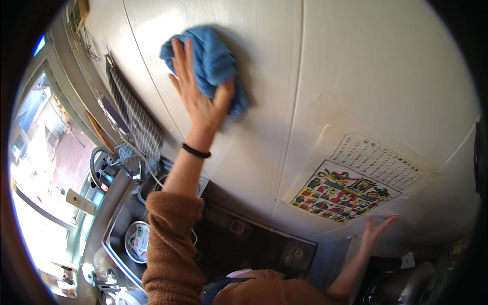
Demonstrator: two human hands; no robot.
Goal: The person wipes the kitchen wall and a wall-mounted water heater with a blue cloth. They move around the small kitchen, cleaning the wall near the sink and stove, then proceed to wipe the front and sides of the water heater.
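High on the white panelled wall (264, 76), my left hand (203, 101) presses a crumpled blue cloth (211, 58) against the surface. Its fingers stretch over the cloth, and the thumb lies along its right side. A black band (195, 150) circles that wrist, and a brown sleeve is pushed up the forearm. Lower right, my right hand (376, 234) is held out with its fingers apart and nothing in it. It is nearest to the lower corner of a colourful printed poster (345, 195) fixed to the wall.
At left, a sink (114, 241) holds a round container (136, 241), with a curved faucet (94, 165) beside the bright window (51, 132). A striped towel (134, 109) hangs from a wall hook. Lower right stands a metal pot (406, 290). Below lies a dark counter (221, 244).
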